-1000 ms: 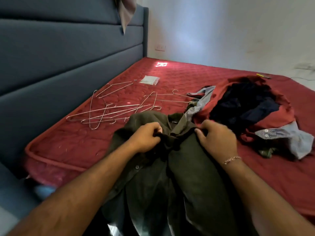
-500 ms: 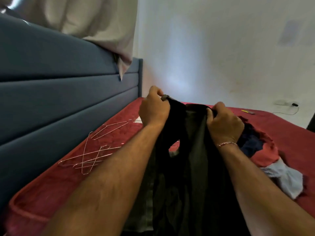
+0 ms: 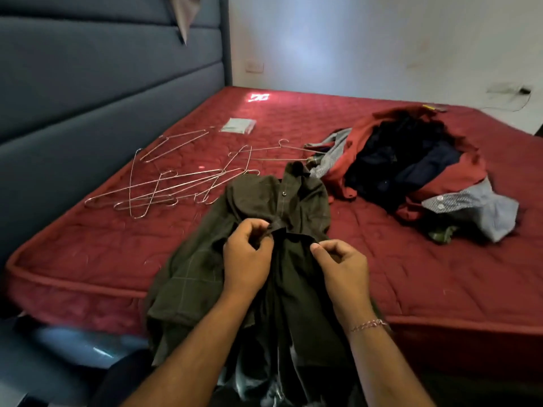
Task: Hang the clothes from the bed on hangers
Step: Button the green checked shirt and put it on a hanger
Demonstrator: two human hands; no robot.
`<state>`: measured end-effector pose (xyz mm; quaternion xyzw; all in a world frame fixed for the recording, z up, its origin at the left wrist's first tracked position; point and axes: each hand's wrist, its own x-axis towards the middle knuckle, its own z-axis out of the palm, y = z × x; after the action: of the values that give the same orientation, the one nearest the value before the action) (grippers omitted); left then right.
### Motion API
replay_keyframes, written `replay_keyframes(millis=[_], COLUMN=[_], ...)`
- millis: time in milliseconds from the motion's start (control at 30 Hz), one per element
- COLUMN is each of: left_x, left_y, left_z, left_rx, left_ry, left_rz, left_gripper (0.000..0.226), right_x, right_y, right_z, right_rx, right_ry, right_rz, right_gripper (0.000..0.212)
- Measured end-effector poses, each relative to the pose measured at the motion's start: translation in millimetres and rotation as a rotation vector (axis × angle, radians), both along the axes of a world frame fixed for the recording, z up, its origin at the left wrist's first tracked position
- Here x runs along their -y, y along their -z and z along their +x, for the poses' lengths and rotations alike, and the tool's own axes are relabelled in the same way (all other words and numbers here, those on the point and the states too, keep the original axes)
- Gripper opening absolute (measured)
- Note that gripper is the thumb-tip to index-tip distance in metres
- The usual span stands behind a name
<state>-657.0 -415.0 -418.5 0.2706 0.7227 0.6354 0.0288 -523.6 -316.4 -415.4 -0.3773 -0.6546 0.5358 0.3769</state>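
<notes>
A dark olive checked shirt (image 3: 202, 268) lies over the near edge of the red mattress (image 3: 411, 268), collar pointing away from me. My left hand (image 3: 248, 257) pinches its button placket near the chest. My right hand (image 3: 342, 267) grips the opposite front edge just beside it. Several bare wire hangers (image 3: 164, 186) lie tangled on the mattress to the left of the shirt. A heap of clothes (image 3: 411, 168) in red, navy and grey sits at the right.
A blue padded headboard (image 3: 88, 98) runs along the left side. A small pale packet (image 3: 238, 125) lies beyond the hangers. A pale cloth (image 3: 183, 16) hangs over the headboard top. White wall with a socket (image 3: 254, 67) stands behind the bed.
The shirt, held up in the air half a second ago, is down on the mattress again. Both hands came down with it and sit close together at its front opening.
</notes>
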Motion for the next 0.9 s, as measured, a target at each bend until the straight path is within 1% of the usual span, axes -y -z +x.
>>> replay_keyframes(millis=[100,167,200,267,333,433,467,533,667,767,833,900], left_x=[3.4,4.6,6.0,8.5,9.4,8.6,9.3,11.7,12.4,11.8,8.6,1.0], left_y=[3.5,8.9,9.8,12.6,11.4,12.1,12.8,14.0,15.3,16.8,15.1,9.9], left_z=[5.2,8.7,10.3,13.0,13.8,11.5,10.7,9.6,8.1,7.6,5.8,1.4], left_rx=[-0.063,-0.116,-0.139,-0.17,-0.172,-0.161,-0.157,-0.145,-0.112,-0.086,-0.063,0.026], left_ry=[0.09,0.153,0.185,0.246,0.264,0.258,0.27,0.311,0.354,0.367,0.326,0.257], left_rz=[-0.057,-0.133,-0.155,-0.177,-0.177,-0.194,-0.209,-0.22,-0.184,-0.188,-0.202,-0.191], left_gripper=[0.02,0.008,0.007,0.019,0.018,0.004,0.002,0.007,0.005,0.007,0.01,0.013], right_x=[2.4,2.0,1.8,2.1,2.1,-0.2,-0.8,-1.3,-2.1,-0.5,-1.5,-8.3], right_y=[5.5,8.1,8.5,9.0,9.3,10.9,11.6,11.9,15.6,18.8,17.5,13.7], right_z=[4.8,6.0,5.9,6.8,9.5,13.4,13.8,14.6,14.8,10.8,0.0,-14.0], right_rx=[-0.002,-0.019,-0.037,-0.075,-0.113,-0.136,-0.132,-0.136,-0.127,-0.068,0.027,0.095], right_ry=[-0.026,-0.046,-0.062,-0.095,-0.126,-0.185,-0.215,-0.27,-0.269,-0.241,-0.24,-0.251], right_rz=[0.044,0.034,0.017,-0.024,-0.053,-0.048,-0.033,-0.02,0.001,0.086,0.226,0.363], right_gripper=[0.02,0.021,0.02,0.019,0.019,0.019,0.017,0.016,0.012,0.013,0.012,0.016])
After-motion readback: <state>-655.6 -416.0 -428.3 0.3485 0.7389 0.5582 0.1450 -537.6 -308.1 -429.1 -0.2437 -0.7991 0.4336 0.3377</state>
